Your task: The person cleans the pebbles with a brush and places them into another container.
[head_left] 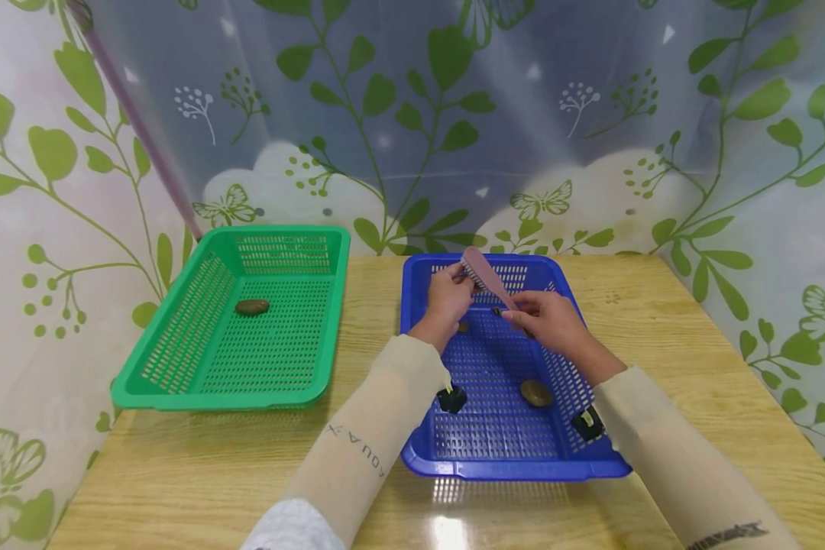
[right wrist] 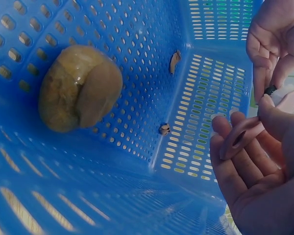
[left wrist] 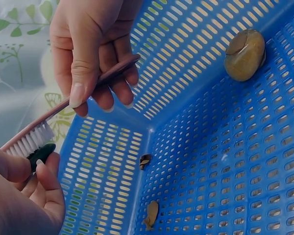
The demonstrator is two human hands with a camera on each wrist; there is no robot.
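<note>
Over the far end of the blue basket [head_left: 516,470], my right hand [head_left: 550,317] holds a pink brush [head_left: 488,279] by its handle, thumb on one side and fingers on the other. The handle's end with its hanging hole shows in the right wrist view. My left hand [head_left: 450,298] pinches a small dark green stone [left wrist: 41,154] between thumb and fingers, right at the white bristles [left wrist: 32,139]. Its fingers partly cover the stone. Below, a larger yellow-brown stone [head_left: 536,393] lies on the basket floor near the right wall.
Two small bits, a brown leaf-like piece [left wrist: 152,215] and a darker fragment [left wrist: 145,161], lie near the blue basket's far end. To the left stands a green basket [head_left: 337,328] with one brown stone [head_left: 252,307] inside. A leaf-patterned curtain [head_left: 399,114] hangs behind the wooden table [head_left: 660,328].
</note>
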